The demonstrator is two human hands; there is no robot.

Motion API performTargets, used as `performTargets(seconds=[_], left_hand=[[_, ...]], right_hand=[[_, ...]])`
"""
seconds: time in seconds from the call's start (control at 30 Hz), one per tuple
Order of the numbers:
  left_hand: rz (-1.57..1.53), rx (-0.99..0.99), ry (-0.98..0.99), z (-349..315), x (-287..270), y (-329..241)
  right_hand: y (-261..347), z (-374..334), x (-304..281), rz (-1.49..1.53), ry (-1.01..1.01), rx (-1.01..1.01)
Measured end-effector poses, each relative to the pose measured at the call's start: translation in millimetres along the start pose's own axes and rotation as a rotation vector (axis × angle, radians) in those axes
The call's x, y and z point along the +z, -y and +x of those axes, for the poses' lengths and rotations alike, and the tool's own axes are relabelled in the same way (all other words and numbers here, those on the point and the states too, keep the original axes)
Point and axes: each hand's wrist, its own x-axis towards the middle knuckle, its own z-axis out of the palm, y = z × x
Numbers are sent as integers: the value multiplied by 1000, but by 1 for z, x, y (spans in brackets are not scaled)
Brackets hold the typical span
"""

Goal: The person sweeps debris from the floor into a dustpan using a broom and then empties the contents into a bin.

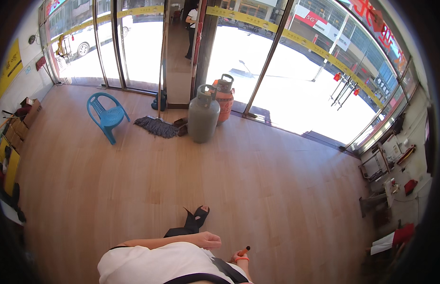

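Observation:
My left hand (208,240) is held in front of my white shirt, its fingers curled into a loose fist. Nothing shows sticking out of it. Lower and to the right, my right hand (240,258) grips a short orange stick-like thing with a black end (245,251); its exact kind is too small to tell. An orange band circles that wrist. Both hands are over the wooden floor (276,203), away from any furniture. One foot in a black open-toed sandal (201,215) shows ahead of my body.
A blue plastic chair (108,116) stands ahead on the left. Beside it are a grey string mop (156,127), a grey gas cylinder (203,116) and an orange one (224,102), near glass doors. Boxes (21,128) line the left wall; shelves and cluttered things the right. Someone stands beyond the doorway.

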Motion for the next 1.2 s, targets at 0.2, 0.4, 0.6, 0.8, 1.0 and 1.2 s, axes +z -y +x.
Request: performTargets(seconds=[0.2, 0.4, 0.6, 0.8, 1.0, 1.2], left_hand=[[315, 39, 348, 123, -85, -89], [528, -73, 590, 227, -157, -177], [701, -166, 632, 356, -225, -220], [806, -289, 458, 493, -281, -302], [800, -246, 459, 610, -324, -376], [756, -275, 487, 746, -371, -436]], right_hand=[[-18, -19, 84, -106, 75, -241], [-35, -25, 135, -74, -15, -349], [-9, 16, 206, -28, 16, -354], [22, -42, 390, 94, 2, -335], [71, -120, 638, 496, -250, 238], [93, -91, 841, 269, 128, -36]])
